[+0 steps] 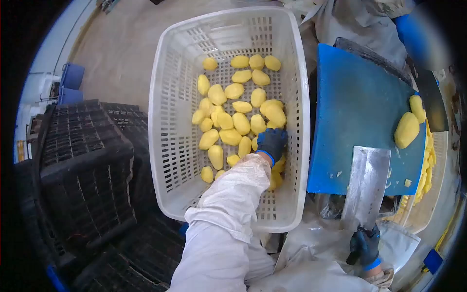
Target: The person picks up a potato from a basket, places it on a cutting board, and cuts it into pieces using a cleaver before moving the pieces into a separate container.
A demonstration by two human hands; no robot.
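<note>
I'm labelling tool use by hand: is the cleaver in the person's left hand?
No, the right hand grips the cleaver, while the left hand reaches among the yellow potatoes in the white basket.

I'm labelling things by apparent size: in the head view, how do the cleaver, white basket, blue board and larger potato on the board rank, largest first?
1. White basket
2. Blue board
3. Cleaver, held in the right hand
4. Larger potato on the board
</note>
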